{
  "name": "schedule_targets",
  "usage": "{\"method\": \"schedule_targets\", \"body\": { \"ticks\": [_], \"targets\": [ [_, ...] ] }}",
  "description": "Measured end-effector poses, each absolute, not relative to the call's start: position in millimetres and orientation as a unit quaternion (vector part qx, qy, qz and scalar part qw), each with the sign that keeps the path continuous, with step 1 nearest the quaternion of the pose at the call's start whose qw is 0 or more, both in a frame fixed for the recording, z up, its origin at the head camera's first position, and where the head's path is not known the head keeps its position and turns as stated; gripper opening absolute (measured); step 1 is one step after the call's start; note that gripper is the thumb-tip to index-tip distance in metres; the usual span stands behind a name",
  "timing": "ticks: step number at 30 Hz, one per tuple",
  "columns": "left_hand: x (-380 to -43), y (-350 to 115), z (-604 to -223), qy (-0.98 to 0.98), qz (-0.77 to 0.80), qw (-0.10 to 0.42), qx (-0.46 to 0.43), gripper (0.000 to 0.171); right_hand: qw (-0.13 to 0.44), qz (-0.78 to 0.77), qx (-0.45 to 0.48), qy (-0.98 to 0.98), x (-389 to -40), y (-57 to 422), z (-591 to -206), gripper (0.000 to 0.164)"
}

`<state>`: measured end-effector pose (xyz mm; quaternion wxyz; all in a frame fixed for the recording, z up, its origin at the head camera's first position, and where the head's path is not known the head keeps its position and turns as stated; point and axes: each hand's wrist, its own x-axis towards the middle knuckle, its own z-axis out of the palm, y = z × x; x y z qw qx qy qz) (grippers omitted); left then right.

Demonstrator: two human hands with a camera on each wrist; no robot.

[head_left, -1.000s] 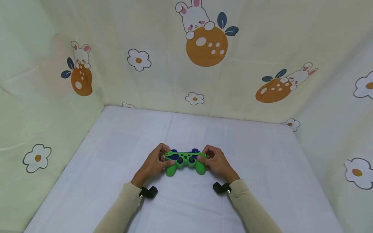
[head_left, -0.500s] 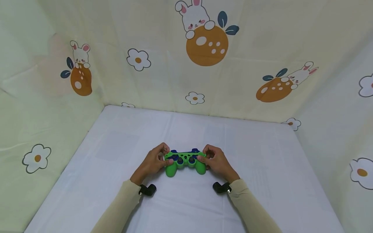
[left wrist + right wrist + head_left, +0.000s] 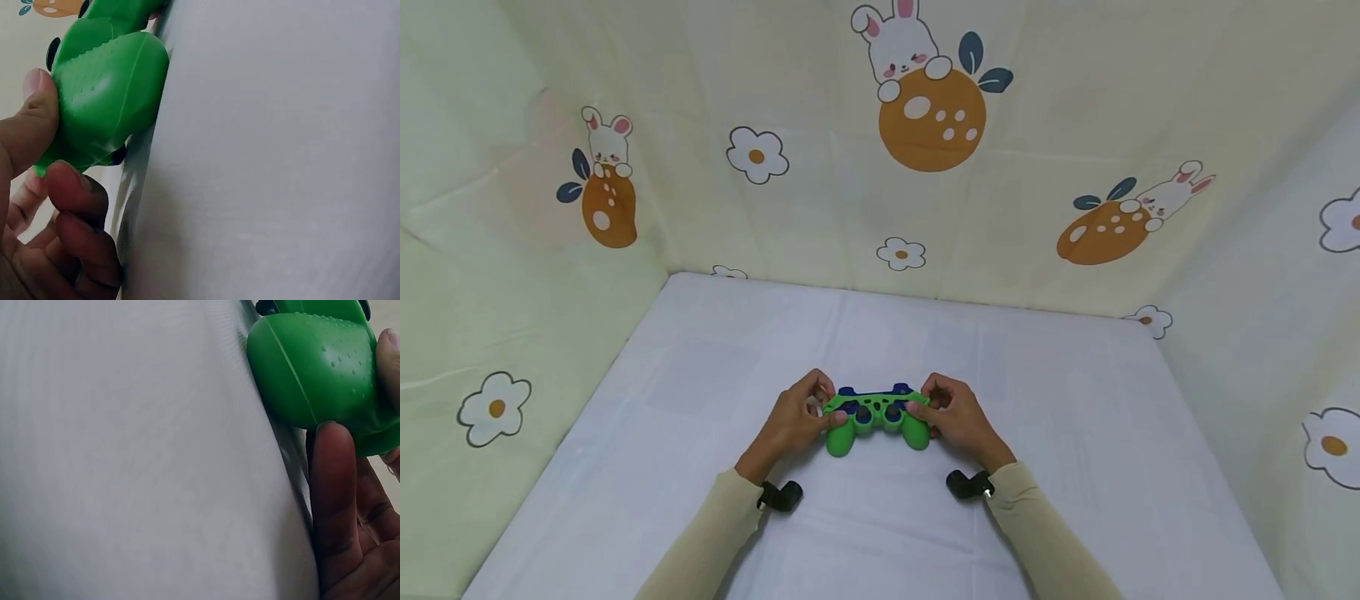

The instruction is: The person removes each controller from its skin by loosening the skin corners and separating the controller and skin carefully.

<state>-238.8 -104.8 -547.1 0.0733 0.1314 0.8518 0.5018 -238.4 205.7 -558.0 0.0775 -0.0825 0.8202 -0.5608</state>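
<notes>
A green game controller [image 3: 877, 407] with dark blue buttons and sticks lies between the two hands, low over or on the white table. Its left end is pinched by the left hand [image 3: 795, 417], the thumb on top and fingers curled at the side. On the other end the right hand [image 3: 958, 417] grips with its thumb on the face near the right buttons. In the left wrist view the green handle [image 3: 109, 87] sits beside the thumb, other fingers curled below. The right wrist view has the other handle [image 3: 312, 369], one fingertip touching its underside.
A white cloth covers the table [image 3: 880, 533]. Behind and at both sides stand pale fabric walls [image 3: 820, 208] printed with rabbits, oranges and flowers. Each wrist wears a small black camera, such as the left one [image 3: 782, 497].
The left hand has shifted very slightly to the left on the controller's end. The controller and the right hand stay nearly where they were.
</notes>
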Motion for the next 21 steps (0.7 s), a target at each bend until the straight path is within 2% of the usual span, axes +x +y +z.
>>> {"method": "schedule_targets", "body": {
  "ticks": [10,18,21],
  "targets": [
    [-232.3,-99.4,-543.1,0.878,0.467,0.039,0.097,0.029,0.072,-0.559,-0.077,0.822,-239.6,206.9,-559.3,0.025],
    [-227.2,-97.5,-544.2,0.891,0.437,-0.011,0.124,0.031,0.069,-0.560,-0.076,0.822,-238.2,205.0,-559.9,0.027],
    [-225.6,-97.0,-544.2,0.892,0.430,-0.013,0.137,0.033,0.068,-0.556,-0.066,0.825,-237.6,204.4,-559.5,0.026]
  ]
}}
